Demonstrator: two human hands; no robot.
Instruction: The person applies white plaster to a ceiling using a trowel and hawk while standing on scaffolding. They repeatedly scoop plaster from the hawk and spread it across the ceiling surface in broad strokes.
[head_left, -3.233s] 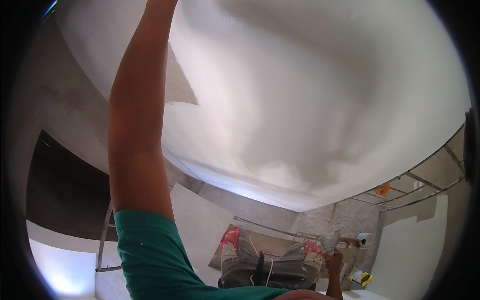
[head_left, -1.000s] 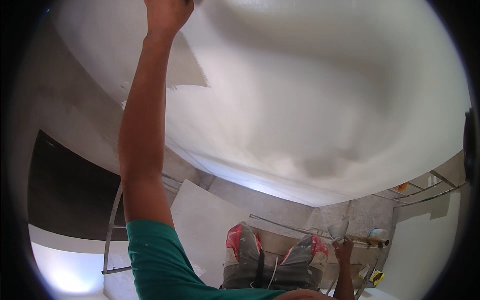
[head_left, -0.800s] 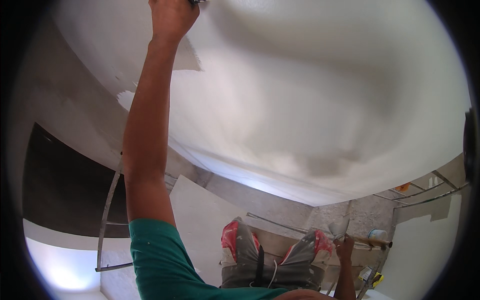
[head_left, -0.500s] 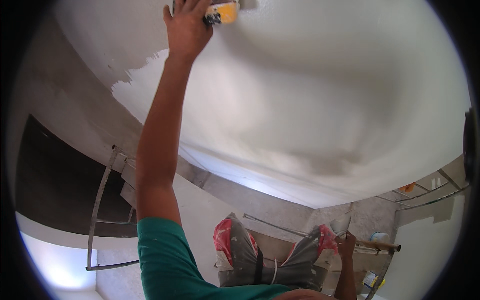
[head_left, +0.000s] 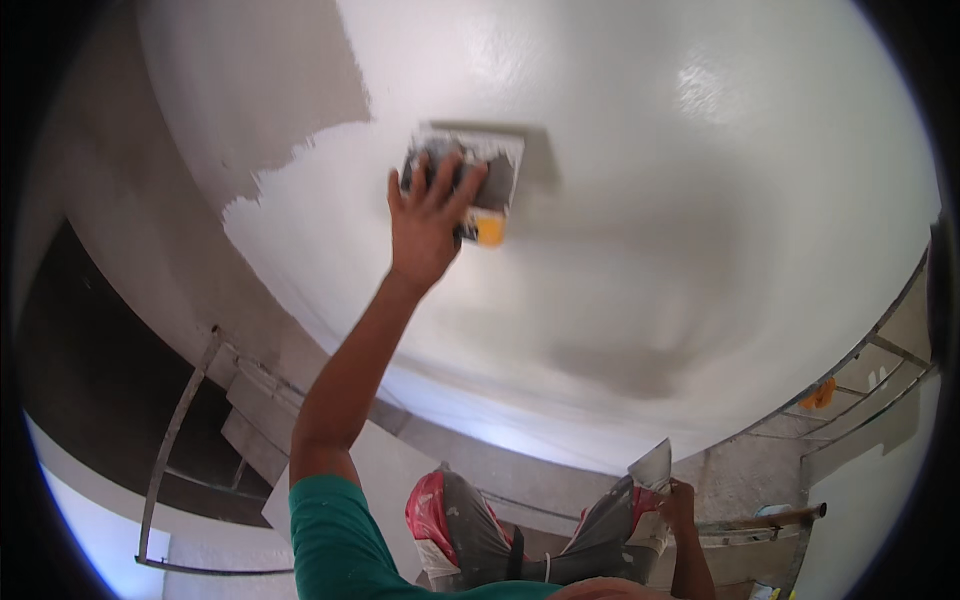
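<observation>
My left hand (head_left: 428,225) is raised to the pale wall, with its fingers over the dark grip of a plastering trowel (head_left: 500,178). The trowel's broad plate lies flat to the wall or very close to it, and one corner is yellow. Wet-looking white plaster (head_left: 620,230) covers most of the wall. Left of it, a ragged edge borders bare grey wall (head_left: 270,85). Low on the right, my right hand (head_left: 680,508) is closed round the handle of a putty knife (head_left: 653,466), its wide blade pointing up beside my knee.
Metal scaffold frames stand at the left (head_left: 172,440) and far right (head_left: 880,405). A rusty scaffold tube (head_left: 765,521) runs beside my right hand. An orange object (head_left: 820,393) is by the right frame. A dark opening (head_left: 110,390) lies at the left. The grey floor (head_left: 745,465) shows far below.
My left hand has brought the trowel down the wall from the top edge of the view, and the elbow is more bent. My right hand still holds the putty knife. The view has shifted slightly.
</observation>
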